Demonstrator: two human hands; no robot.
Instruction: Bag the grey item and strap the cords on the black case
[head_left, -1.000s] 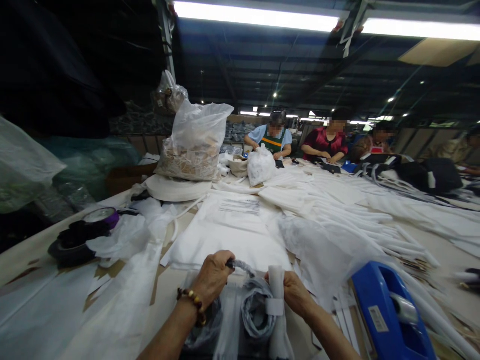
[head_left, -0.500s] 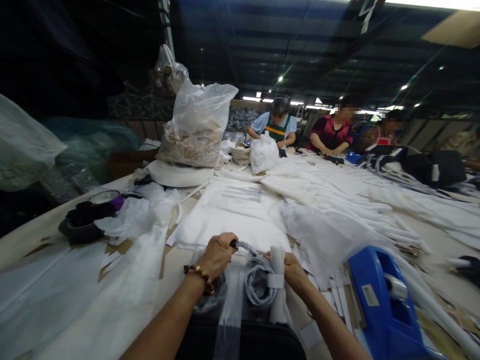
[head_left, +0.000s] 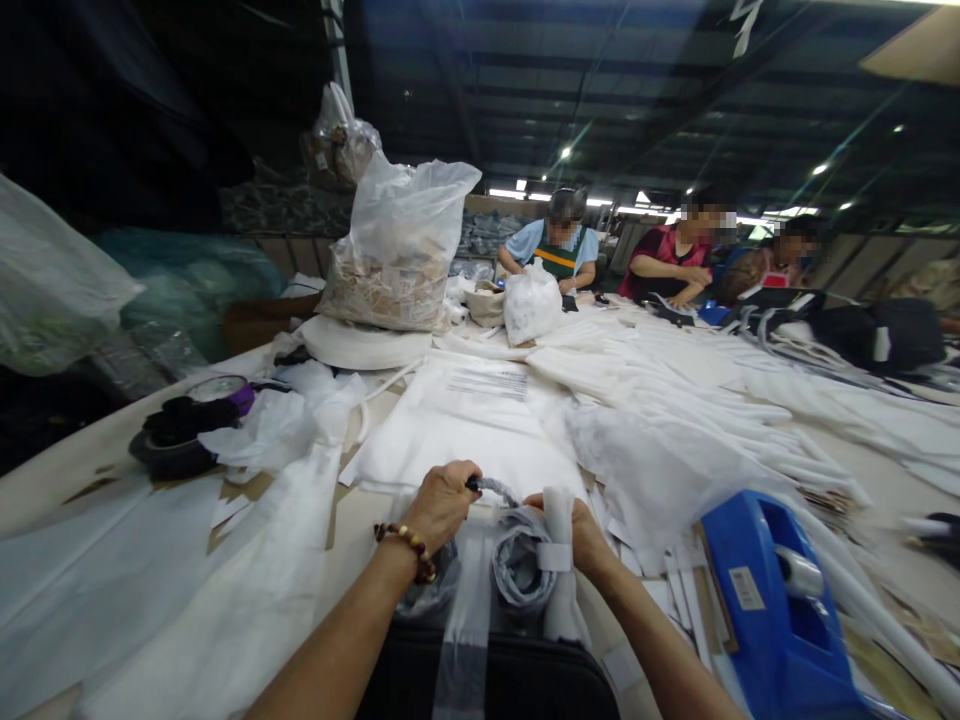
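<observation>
At the bottom edge, a black, soft-looking case with rounded corners lies below a flat, glossy strip of clear plastic that runs down over it. Just beyond the case, between the two forearms, sits a ring-shaped bundle of crumpled grey plastic film, wrinkled around a dark hollow. Touching its right side stands a matte white foam roll, girdled by a pale band. The left hand, with a bracelet of round brown and yellow beads at its wrist, is curled closed around the dark end of a thin, film-wrapped strip above the bundle. The right hand is narrowly closed about the white roll, thumb on the near-left side; its other fingertips are hidden.

To the right rests a smooth blue plastic tape dispenser. Ahead spreads a soft, flat white pad, then slim white foam tubes in a loose heap. Farther back, a cloudy, creased plastic bag stands on a flat white coil. Beyond, a person in a green apron bends over the table.
</observation>
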